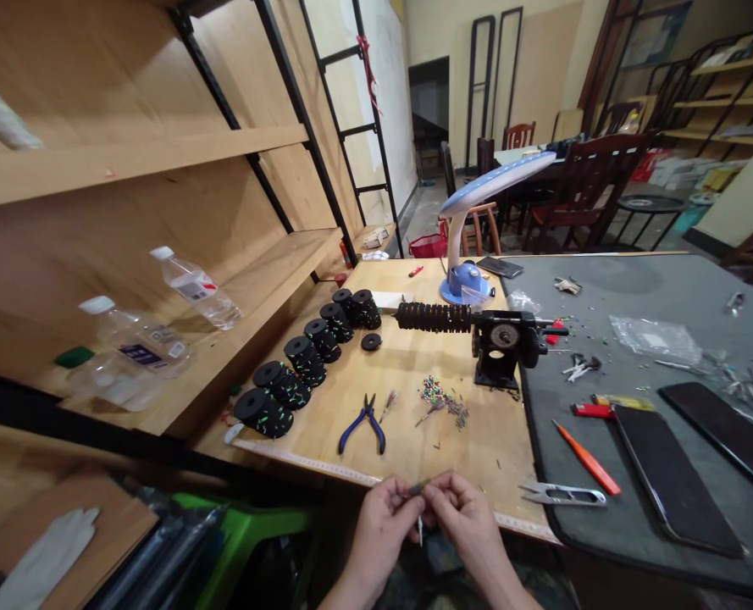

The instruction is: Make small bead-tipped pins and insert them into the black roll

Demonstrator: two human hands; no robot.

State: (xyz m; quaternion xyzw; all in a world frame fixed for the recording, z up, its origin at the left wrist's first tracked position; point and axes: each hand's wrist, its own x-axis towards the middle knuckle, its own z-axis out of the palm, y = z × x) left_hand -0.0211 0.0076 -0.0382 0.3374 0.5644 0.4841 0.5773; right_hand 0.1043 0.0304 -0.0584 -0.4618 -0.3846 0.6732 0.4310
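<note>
Though near blue-handled pliers [368, 410], beads [433, 390] and snips [570, 494], left hand [381, 523] and right hand [466, 514] fingertip-tight around a small white-tipped piece [420, 529]

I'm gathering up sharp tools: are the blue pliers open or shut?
Open: the pliers lie with their handles spread well apart and their jaws parted.

We see smooth, pale wood on the table [401, 356] and a matt finish on the grey mat [592, 284]. The black rolls [265, 413] look matt and foam-like to us, while the lamp [460, 278] is glossy plastic. We find shiny metal on the snips [570, 495], glassy gloss on the phones [674, 479], and clear, crinkled plastic in the bag [656, 339]. The small held piece [420, 529] is too tiny to judge.
</note>
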